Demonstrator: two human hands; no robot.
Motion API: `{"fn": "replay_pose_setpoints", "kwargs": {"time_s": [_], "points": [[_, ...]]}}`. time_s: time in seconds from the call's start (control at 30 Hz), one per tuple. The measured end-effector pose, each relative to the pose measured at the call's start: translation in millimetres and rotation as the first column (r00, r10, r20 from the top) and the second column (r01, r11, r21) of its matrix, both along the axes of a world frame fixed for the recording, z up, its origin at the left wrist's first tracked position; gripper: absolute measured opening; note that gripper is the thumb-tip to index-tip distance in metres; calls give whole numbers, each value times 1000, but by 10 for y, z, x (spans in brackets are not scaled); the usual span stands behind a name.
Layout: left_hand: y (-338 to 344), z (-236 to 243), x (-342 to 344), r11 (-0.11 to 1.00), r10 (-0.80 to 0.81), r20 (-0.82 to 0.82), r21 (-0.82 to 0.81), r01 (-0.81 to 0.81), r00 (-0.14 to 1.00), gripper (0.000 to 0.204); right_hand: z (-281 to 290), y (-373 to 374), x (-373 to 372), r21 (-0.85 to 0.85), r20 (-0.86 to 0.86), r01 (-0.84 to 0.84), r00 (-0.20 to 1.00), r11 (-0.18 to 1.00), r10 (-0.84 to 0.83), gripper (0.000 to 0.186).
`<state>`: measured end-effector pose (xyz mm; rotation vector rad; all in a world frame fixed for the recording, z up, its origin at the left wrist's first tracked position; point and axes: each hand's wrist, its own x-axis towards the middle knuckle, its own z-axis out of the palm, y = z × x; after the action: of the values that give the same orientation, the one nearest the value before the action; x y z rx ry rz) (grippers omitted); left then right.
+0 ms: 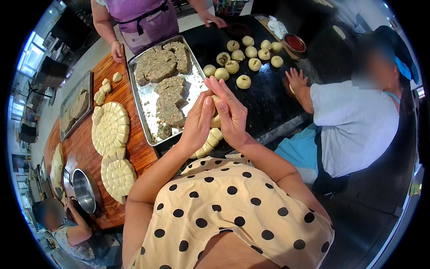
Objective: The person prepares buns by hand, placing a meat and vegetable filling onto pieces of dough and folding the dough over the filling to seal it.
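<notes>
My left hand (199,117) and my right hand (231,113) are cupped together, fingers closed, palms pressed around a pale dough ball (215,107). Only a sliver of the ball shows between the thumbs. Just below the hands, a row of cut dough pieces (208,144) lies close to my body, partly hidden by my wrists. Left of my hands is a metal tray (193,58) holding slabs of seasoned ground filling (156,67). Beyond them, several round filled dough balls (255,64) sit on the black tabletop (264,98), some with an opening on top.
On the wooden table (143,154) to the left lie flat clusters of cut dough (110,127), a steel bowl (85,190) and another filling tray (67,127). A red-filled dish (295,43) stands far right. Co-workers are across, at right and at lower left; one rests a hand (297,80) on the black tabletop.
</notes>
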<state>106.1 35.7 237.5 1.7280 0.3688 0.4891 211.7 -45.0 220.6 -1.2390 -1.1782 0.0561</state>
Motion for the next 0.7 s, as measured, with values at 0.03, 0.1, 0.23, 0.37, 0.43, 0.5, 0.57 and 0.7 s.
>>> {"fn": "replay_pose_setpoints", "kwargs": {"time_s": [0.03, 0.1, 0.23, 0.37, 0.43, 0.5, 0.57, 0.7], "points": [[13, -5, -1, 1000, -4, -7, -2, 4, 1000, 55, 36, 17, -4, 35, -4, -20, 1000, 999, 20, 49], [84, 24, -30, 971, -77, 7, -226, 76, 997, 60, 123, 57, -30, 103, -9, -58, 998, 993, 59, 60], [53, 212, -78, 841, 1, 91, -540, 49, 996, 82, 48, 27, 100, -47, 254, -131, 957, 990, 139, 56], [137, 343, -154, 680, -128, 214, -692, 243, 968, 84, 85, 34, -6, 166, 47, -61, 997, 984, 54, 24], [186, 99, -81, 546, -39, 320, -786, 288, 947, 73, 100, 73, -64, 144, 5, -57, 998, 988, 56, 20], [138, -97, 39, 474, 51, 364, -828, 298, 930, 62, 124, 105, -141, 66, -35, -64, 997, 996, 67, 16], [93, -147, 73, 436, 114, 336, -862, 257, 935, 61, 138, 125, -190, 78, 5, -57, 998, 995, 57, 14], [45, -202, 76, 351, 238, 266, -920, 173, 934, 59, 123, 157, -240, 79, 43, -77, 996, 994, 74, 17]]}}
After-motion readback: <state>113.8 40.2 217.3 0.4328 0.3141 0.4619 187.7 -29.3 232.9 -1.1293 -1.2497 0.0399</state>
